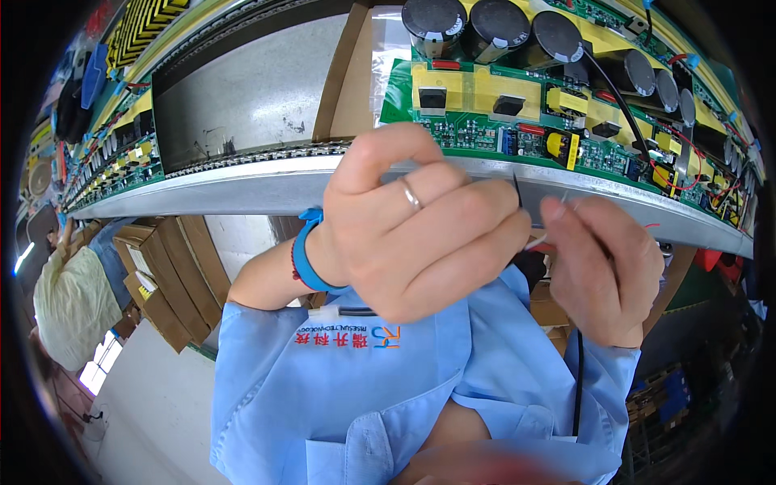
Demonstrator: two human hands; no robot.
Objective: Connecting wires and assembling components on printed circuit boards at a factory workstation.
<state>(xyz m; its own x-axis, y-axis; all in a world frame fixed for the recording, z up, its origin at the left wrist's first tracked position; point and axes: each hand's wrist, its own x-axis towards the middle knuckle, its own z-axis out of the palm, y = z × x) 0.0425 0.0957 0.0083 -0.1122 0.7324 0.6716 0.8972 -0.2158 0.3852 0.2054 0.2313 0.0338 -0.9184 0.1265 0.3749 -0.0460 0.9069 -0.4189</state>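
Note:
My left hand (428, 230), with a ring and a blue wristband (307, 250), is closed in front of the rail's edge. Below it a black cable (356, 311) sticks out, ending in a white connector (325, 314); a thin black tip (516, 190) shows by its fingertips. The grip itself is hidden behind the fingers. Close on the right, my right hand (606, 267) pinches a thin white strip (537, 242), perhaps a cable tie. Another length of black cable (579, 380) hangs below the right hand; whether the two lengths join is hidden.
Beyond the hands, a metal rail (242, 187) borders a green circuit board (485, 133) with large black capacitors (499, 31). Cardboard (347, 81) lies beside it. Cardboard boxes (174, 275) stand at left, near another person (77, 303). More boards line the far left.

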